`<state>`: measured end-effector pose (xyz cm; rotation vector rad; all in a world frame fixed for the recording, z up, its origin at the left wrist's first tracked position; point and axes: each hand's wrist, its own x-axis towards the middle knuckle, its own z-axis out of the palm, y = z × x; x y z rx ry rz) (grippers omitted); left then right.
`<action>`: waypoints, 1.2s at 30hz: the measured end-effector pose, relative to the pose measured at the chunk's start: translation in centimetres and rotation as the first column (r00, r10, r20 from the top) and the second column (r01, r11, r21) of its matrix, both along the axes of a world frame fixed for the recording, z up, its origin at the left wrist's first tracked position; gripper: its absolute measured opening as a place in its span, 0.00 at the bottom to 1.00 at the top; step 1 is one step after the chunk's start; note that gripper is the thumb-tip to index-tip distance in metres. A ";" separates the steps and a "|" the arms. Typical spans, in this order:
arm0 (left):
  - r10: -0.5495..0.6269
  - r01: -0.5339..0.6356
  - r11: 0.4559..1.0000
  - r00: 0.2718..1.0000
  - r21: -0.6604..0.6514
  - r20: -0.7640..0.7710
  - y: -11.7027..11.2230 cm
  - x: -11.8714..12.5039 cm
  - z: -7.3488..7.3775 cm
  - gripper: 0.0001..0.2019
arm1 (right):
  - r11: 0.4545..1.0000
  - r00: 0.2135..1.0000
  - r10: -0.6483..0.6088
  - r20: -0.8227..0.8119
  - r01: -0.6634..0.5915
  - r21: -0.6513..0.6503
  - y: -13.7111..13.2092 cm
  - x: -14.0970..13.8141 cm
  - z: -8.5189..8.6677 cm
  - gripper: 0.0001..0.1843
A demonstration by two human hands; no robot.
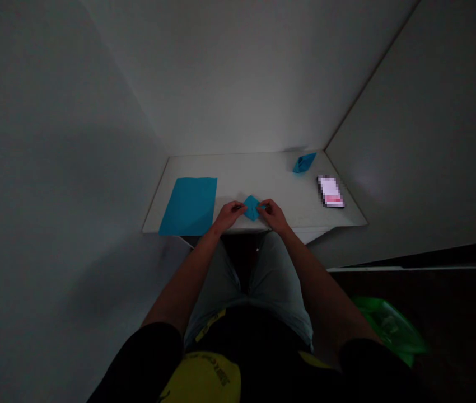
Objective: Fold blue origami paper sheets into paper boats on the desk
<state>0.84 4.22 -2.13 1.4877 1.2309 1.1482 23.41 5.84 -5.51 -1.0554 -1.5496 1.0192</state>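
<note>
Between my two hands is a small piece of folded blue paper [252, 207], roughly diamond-shaped, just above or on the front part of the white table [255, 168]. My left hand [230, 214] pinches its left corner. On the opposite corner, the fingertips of my right hand [273, 214] are closed in the same way. Fine creases in the paper are too small to make out.
A flat blue sheet of paper [190, 207] lies at the table's left, slightly over its front edge. At the back right stands a folded blue paper boat [304, 163]. A phone [331, 191] lies near the right edge. Walls enclose the table. A green bag [391, 327] is on the floor.
</note>
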 end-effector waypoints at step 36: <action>0.098 -0.097 0.995 0.993 -0.022 0.059 -0.2 -0.5 -0.3 0.18 | 0.996 0.950 -0.033 -0.311 0.004 -0.091 0.3 -0.1 0.2 0.39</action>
